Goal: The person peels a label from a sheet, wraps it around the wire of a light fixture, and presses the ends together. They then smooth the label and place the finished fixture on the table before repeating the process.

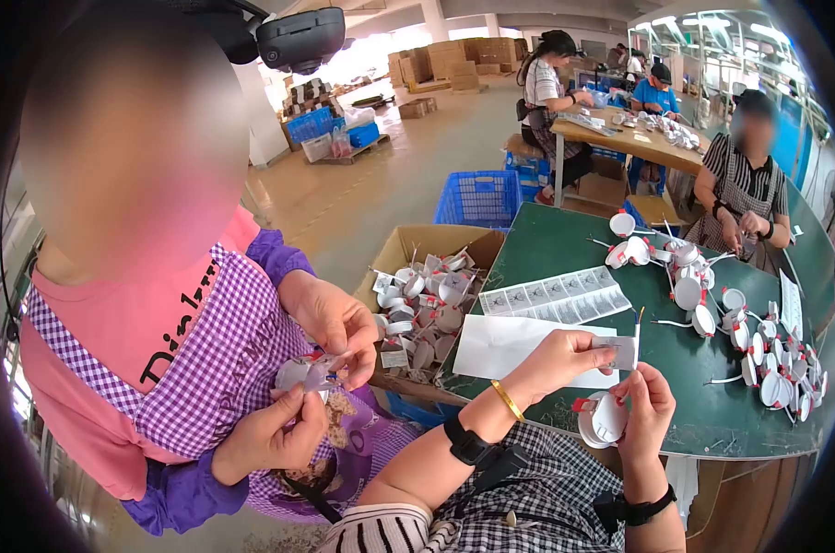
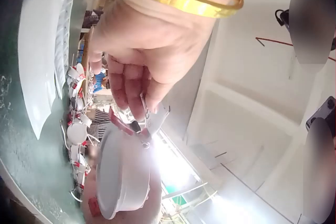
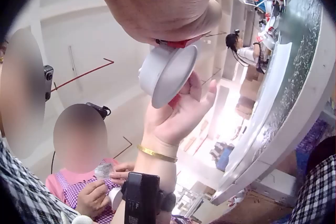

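Observation:
My left hand (image 1: 570, 359), at the wrist with a gold bangle, pinches a small pale tag (image 1: 620, 352) between thumb and fingers. A white cable with bare coloured wire ends (image 1: 639, 318) stands up beside this tag. Just below, my right hand (image 1: 648, 410) holds a round white downlight (image 1: 604, 420) with red spring clips. In the right wrist view the downlight (image 3: 170, 74) hangs under the right hand's fingers, its flat face tilted. The left wrist view has the tag (image 2: 155, 121) at the fingertips, right above the downlight's rim.
A green table (image 1: 528, 249) bears a sheet of printed labels (image 1: 556, 297), white paper (image 1: 491, 348) and many downlights (image 1: 689, 290). Left of it stands a cardboard box (image 1: 491, 241) full of downlights, with a blue crate (image 1: 477, 198) behind. A person in a purple checked apron (image 1: 192, 405) works close at left.

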`<state>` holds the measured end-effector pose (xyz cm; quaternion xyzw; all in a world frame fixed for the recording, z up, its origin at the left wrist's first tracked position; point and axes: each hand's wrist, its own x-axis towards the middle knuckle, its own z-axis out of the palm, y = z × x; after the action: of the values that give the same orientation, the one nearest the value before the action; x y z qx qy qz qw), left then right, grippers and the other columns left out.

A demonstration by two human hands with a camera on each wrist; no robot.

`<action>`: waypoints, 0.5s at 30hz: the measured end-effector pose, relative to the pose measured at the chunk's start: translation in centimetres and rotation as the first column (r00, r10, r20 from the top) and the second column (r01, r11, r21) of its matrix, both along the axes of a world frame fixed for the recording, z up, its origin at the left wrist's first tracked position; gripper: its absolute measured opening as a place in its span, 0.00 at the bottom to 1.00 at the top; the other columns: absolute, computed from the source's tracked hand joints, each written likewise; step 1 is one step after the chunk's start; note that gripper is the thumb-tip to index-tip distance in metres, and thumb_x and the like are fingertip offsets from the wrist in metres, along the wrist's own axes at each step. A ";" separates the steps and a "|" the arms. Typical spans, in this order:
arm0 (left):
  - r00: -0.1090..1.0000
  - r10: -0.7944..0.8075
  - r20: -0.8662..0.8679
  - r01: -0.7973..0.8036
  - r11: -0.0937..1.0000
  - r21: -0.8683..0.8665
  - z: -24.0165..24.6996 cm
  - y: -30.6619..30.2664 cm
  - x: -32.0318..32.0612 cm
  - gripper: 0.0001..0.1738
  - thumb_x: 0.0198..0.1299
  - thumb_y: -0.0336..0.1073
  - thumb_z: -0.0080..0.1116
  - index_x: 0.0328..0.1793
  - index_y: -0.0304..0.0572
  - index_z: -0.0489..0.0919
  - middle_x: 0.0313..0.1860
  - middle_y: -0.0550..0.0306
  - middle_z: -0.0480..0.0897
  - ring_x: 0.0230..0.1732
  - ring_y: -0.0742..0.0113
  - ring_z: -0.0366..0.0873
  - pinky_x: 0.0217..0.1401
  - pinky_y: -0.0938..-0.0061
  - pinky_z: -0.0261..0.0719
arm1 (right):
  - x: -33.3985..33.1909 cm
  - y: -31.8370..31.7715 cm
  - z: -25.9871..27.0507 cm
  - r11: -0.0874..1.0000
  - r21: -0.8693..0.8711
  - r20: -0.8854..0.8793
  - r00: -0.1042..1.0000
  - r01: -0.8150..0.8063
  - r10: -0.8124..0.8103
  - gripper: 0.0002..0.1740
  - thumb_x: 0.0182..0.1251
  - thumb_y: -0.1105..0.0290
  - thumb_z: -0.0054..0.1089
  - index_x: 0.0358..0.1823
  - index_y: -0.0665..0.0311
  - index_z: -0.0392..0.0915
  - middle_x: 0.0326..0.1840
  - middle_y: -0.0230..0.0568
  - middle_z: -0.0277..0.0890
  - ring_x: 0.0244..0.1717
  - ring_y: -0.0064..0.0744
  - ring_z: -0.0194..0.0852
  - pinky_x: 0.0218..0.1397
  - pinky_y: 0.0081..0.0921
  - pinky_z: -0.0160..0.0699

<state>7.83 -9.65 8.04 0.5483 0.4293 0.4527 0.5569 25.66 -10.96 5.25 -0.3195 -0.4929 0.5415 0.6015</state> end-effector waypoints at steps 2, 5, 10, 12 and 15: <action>0.999 -0.042 0.029 0.041 0.999 0.026 -0.1 0.0 -0.2 0.17 0.65 0.39 0.58 0.49 0.30 0.81 0.40 0.57 0.84 0.44 0.76 0.78 0.51 0.79 0.74 | 0.2 -0.1 0.3 1.000 0.009 -0.003 1.000 0.018 -0.018 0.10 0.70 0.73 0.54 0.46 0.73 0.76 0.27 0.36 0.78 0.28 0.19 0.73 0.33 0.15 0.70; 0.994 -0.099 0.056 0.095 0.993 0.063 -0.6 0.0 -0.4 0.15 0.66 0.38 0.56 0.49 0.30 0.81 0.41 0.56 0.84 0.44 0.75 0.78 0.52 0.79 0.74 | 0.7 0.2 -0.1 1.000 0.005 0.022 1.000 -0.001 0.001 0.09 0.70 0.73 0.54 0.46 0.72 0.76 0.27 0.36 0.78 0.28 0.19 0.73 0.33 0.15 0.69; 0.994 -0.091 0.058 0.089 0.995 0.044 -1.3 0.0 -0.3 0.15 0.68 0.37 0.54 0.49 0.30 0.80 0.42 0.56 0.84 0.47 0.75 0.78 0.54 0.78 0.73 | 0.6 0.2 -0.3 0.999 -0.032 0.010 1.000 -0.004 0.004 0.09 0.70 0.74 0.54 0.46 0.73 0.76 0.27 0.35 0.77 0.28 0.19 0.73 0.32 0.15 0.70; 0.995 -0.089 0.045 0.087 0.995 0.047 -1.4 0.0 -0.4 0.15 0.68 0.37 0.54 0.49 0.30 0.80 0.42 0.56 0.84 0.47 0.75 0.78 0.54 0.78 0.73 | 0.5 0.1 -0.3 1.000 -0.031 0.007 1.000 0.000 0.000 0.09 0.70 0.74 0.53 0.46 0.73 0.76 0.26 0.35 0.77 0.28 0.19 0.73 0.32 0.15 0.70; 0.995 -0.090 0.036 0.089 0.996 0.025 -1.8 0.3 -0.4 0.16 0.68 0.37 0.54 0.51 0.30 0.80 0.43 0.57 0.84 0.46 0.75 0.78 0.54 0.79 0.74 | 0.5 0.2 -0.5 1.000 -0.021 -0.014 1.000 0.007 -0.008 0.09 0.69 0.75 0.53 0.45 0.73 0.76 0.26 0.35 0.77 0.28 0.19 0.73 0.32 0.15 0.70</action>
<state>7.45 -9.38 6.22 0.5648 0.3887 0.4424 0.5781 26.13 -10.78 4.73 -0.3237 -0.4818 0.5466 0.6036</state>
